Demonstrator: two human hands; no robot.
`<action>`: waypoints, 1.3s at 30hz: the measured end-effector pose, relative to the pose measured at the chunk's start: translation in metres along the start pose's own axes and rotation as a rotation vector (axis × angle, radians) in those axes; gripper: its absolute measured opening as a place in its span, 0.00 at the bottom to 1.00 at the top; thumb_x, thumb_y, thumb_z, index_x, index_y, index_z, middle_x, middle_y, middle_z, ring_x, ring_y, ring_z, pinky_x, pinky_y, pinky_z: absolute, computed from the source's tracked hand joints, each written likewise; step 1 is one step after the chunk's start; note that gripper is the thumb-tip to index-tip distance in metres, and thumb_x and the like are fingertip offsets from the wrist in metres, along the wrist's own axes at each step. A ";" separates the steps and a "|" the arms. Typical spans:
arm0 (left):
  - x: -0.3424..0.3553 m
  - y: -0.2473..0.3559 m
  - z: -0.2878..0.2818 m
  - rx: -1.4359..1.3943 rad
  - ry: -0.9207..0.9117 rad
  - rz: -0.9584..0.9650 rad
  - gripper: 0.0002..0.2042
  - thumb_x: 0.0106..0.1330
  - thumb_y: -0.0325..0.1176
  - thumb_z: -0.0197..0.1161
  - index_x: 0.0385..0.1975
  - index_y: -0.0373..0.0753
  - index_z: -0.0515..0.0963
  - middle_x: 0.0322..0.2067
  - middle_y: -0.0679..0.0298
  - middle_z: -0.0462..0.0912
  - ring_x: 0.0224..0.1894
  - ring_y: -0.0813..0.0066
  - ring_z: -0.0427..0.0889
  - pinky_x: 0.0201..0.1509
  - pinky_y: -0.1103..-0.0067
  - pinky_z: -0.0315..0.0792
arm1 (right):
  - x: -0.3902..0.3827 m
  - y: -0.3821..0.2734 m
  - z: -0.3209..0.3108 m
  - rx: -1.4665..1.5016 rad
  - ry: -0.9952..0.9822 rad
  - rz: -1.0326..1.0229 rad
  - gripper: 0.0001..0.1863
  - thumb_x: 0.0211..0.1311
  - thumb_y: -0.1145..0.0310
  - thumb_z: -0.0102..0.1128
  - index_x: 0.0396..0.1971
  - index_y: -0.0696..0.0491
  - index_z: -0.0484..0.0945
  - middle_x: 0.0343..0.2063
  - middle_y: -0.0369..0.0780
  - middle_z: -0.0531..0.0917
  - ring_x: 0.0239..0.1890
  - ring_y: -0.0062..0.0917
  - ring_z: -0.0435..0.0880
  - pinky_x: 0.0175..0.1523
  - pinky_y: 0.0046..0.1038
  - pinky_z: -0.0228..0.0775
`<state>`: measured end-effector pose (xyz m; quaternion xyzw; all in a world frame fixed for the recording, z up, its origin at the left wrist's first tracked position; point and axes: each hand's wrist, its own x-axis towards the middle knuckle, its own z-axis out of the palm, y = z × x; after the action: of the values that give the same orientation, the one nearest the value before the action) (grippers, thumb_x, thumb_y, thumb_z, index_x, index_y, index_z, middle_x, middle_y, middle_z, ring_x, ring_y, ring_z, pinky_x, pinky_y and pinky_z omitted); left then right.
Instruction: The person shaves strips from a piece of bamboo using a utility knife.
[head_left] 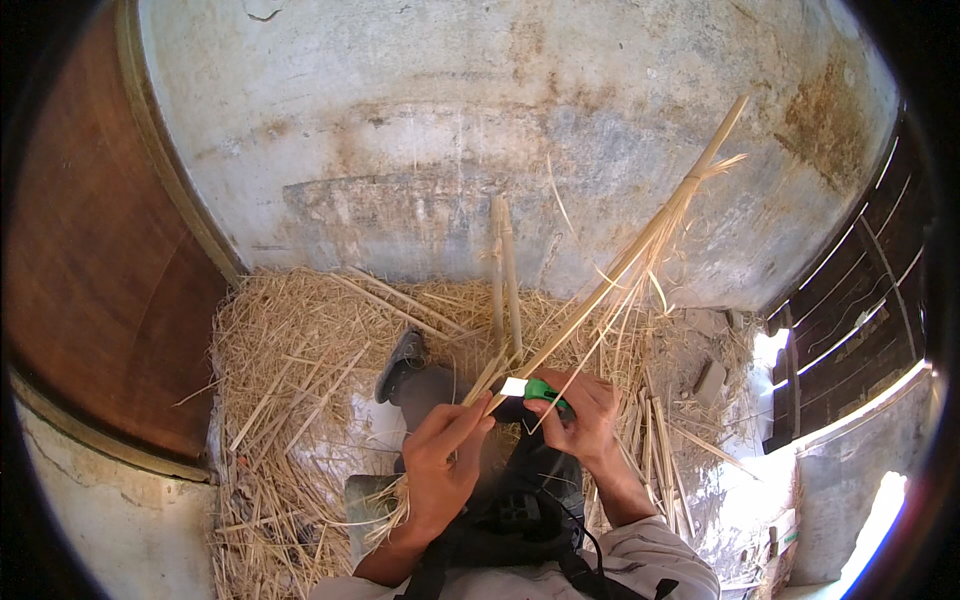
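My right hand (585,415) is closed around a green utility knife (541,392). Its bright blade (513,387) lies against a long split bamboo pole (625,262). This pole slants up to the far right, with thin shavings peeling and hanging along its side. My left hand (445,462) pinches the pole's near end, fingers pressed together, just left of the blade. A thin strip (575,375) passes close by the right hand's fingers.
Shavings (300,345) cover the floor all around. Two bamboo poles (507,275) lean on the stained wall (430,130). Cut strips (655,450) lie at the right, near a brick-like block (710,382). A brown door (105,250) stands at the left, dark slatted panels (860,290) at the right.
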<state>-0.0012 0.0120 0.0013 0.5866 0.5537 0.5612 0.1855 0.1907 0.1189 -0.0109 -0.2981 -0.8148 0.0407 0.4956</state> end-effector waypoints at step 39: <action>-0.047 -0.006 -0.015 0.032 -0.094 -0.147 0.18 0.70 0.19 0.71 0.60 0.37 0.87 0.36 0.56 0.87 0.32 0.72 0.84 0.35 0.78 0.74 | 0.034 0.118 -0.042 -0.151 0.383 0.385 0.17 0.76 0.58 0.65 0.45 0.59 0.88 0.21 0.39 0.80 0.24 0.19 0.74 0.31 0.29 0.65</action>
<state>-0.0059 -0.0322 -0.0206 0.5731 0.5949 0.5088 0.2425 0.2667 0.2234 -0.0058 -0.4857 -0.6355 0.0161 0.6000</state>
